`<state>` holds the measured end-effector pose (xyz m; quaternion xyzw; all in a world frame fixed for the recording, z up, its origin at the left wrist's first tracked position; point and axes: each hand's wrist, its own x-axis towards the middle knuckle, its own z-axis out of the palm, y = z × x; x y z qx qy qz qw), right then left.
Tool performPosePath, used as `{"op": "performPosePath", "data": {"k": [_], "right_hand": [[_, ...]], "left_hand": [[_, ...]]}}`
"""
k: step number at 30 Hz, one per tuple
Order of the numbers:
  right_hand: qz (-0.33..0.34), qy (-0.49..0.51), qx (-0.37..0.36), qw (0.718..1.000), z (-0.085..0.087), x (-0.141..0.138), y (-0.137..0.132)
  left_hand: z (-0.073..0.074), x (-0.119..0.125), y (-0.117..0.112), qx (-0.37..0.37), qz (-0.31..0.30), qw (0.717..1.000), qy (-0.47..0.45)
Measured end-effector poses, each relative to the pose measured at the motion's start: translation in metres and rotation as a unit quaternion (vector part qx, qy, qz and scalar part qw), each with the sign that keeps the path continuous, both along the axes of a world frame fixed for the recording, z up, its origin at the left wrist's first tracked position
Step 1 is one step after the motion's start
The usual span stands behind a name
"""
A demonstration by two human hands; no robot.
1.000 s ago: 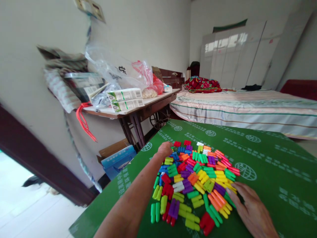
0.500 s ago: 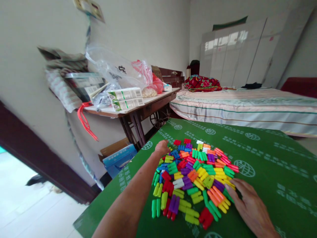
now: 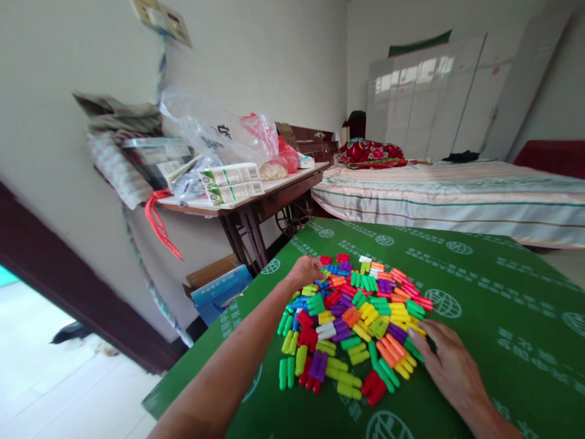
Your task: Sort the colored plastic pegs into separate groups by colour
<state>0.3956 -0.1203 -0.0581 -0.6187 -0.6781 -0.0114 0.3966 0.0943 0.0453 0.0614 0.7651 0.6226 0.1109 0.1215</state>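
Note:
A heap of many small plastic pieces (image 3: pixel 351 323) in green, yellow, red, orange, purple and blue lies on a green printed table cover (image 3: pixel 493 341). My left hand (image 3: pixel 306 270) reaches to the heap's far left edge, fingers curled down onto the pieces; what they hold is hidden. At the heap's near right edge my right hand (image 3: pixel 450 363) lies flat, its spread fingertips touching yellow and green pieces.
A wooden side table (image 3: pixel 256 204) at the left carries plastic bags, boxes and papers. A blue box (image 3: pixel 219 292) stands on the floor beneath it. A bed with a striped cover (image 3: pixel 448 198) runs behind the green table, and white wardrobes stand at the back.
My left hand has drawn slightly toward me along the heap's far left edge. My right hand has pushed a little left into the pieces, and the heap looks tighter.

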Motion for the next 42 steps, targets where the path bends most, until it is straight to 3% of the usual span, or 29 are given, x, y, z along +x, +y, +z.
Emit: {"op": "performPosePath", "data": {"k": [7, 20, 24, 28, 35, 42], "right_hand": [[-0.006, 0.002, 0.003, 1.0, 0.004, 0.001, 0.0], [-0.01, -0.002, -0.001, 1.0, 0.001, 0.002, 0.003], [-0.009, 0.0, -0.002, 1.0, 0.001, 0.002, 0.003], [-0.012, 0.011, -0.007, 1.0, 0.0, 0.002, 0.003], [-0.008, 0.029, -0.021, 0.999, 0.001, 0.002, 0.003], [-0.004, 0.041, -0.028, 0.999, 0.0, 0.004, 0.003]], "left_hand": [[-0.006, 0.031, -0.026, 0.015, -0.07, 0.997, 0.039], [-0.003, 0.027, -0.041, 0.061, -0.101, 0.993, -0.005], [-0.001, 0.01, -0.04, 0.092, -0.089, 0.991, -0.05], [-0.006, -0.023, -0.037, 0.124, -0.038, 0.988, -0.087], [-0.042, -0.083, -0.042, 0.144, 0.089, 0.976, -0.139], [-0.065, -0.097, -0.05, 0.151, 0.119, 0.962, -0.194]]}}
